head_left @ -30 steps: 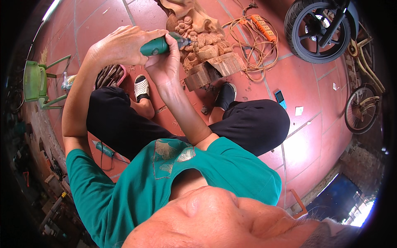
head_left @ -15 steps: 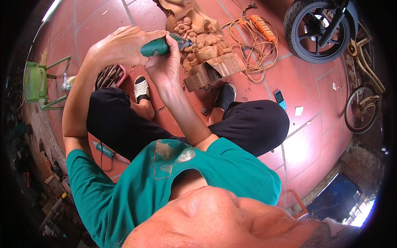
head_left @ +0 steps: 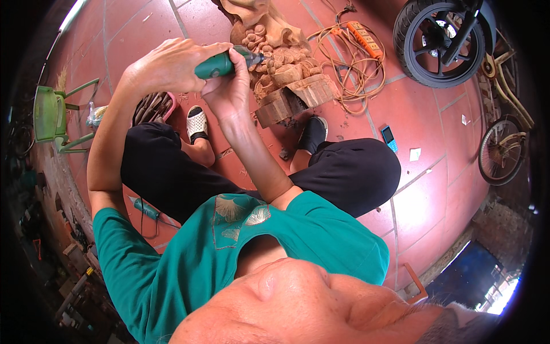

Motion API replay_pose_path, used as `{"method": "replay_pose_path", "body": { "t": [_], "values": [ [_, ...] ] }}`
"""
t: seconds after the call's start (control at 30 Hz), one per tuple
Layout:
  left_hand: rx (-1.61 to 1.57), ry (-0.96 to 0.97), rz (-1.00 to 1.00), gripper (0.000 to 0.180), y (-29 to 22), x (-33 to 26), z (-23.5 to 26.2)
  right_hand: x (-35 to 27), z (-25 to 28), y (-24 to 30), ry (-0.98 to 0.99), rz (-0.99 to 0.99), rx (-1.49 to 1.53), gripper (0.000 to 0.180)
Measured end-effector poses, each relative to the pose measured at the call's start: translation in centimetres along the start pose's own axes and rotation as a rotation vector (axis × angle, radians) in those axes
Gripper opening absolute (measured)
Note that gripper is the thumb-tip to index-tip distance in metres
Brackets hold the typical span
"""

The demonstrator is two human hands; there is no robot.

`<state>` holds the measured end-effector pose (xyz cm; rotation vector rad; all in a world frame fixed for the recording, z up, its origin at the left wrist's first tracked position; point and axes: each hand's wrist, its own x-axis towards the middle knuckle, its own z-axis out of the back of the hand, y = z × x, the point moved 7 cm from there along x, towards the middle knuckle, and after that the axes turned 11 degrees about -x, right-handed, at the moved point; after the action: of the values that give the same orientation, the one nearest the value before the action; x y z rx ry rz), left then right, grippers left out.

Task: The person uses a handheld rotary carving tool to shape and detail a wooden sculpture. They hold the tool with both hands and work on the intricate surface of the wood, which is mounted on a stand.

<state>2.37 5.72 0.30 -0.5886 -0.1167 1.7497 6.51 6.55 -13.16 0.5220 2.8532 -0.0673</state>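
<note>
A green handheld rotary tool [head_left: 215,67] is gripped by both of my hands. My left hand [head_left: 163,66] closes over its back end from the left, index finger and thumb stretched along the body. From below, my right hand [head_left: 230,86] wraps its front part, with the thumb up near the collar. The tool's narrow tip points right and meets a reddish-brown wood carving [head_left: 289,60] covered in small rounded shapes; whether the bit touches the wood is too small to tell. The carving's flat-cut base [head_left: 281,107] lies towards me, between my feet.
An orange power strip [head_left: 365,39] with a coiled cord lies right of the carving, near a motorcycle wheel [head_left: 438,43]. A blue phone [head_left: 389,138] rests on the red tiles. At left are a green chair [head_left: 48,113] and another green tool [head_left: 146,208] with a cord.
The tool and both hands have stayed almost in place, with only a slight shift at the tip. The carving looks the same.
</note>
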Motion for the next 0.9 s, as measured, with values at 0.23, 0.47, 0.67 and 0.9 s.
{"method": "replay_pose_path", "body": {
  "t": [0.23,0.47,0.67,0.9],
  "values": [
    [0.016,-0.022,0.000,0.066,0.01,0.33,-0.16,0.19,0.06,0.37,-0.003,0.003,-0.017,0.032],
    [0.011,0.028,0.037,0.077,-0.28,0.55,-0.07,0.19,0.15,0.50,-0.003,0.013,-0.018,0.031],
    [-0.006,0.029,-0.007,0.078,0.04,0.34,-0.26,-0.03,0.00,0.10,-0.001,0.004,0.003,0.029],
    [0.016,0.022,0.053,0.080,0.19,0.55,-0.14,0.40,0.04,0.64,0.032,-0.011,-0.011,0.031]
  ]
}}
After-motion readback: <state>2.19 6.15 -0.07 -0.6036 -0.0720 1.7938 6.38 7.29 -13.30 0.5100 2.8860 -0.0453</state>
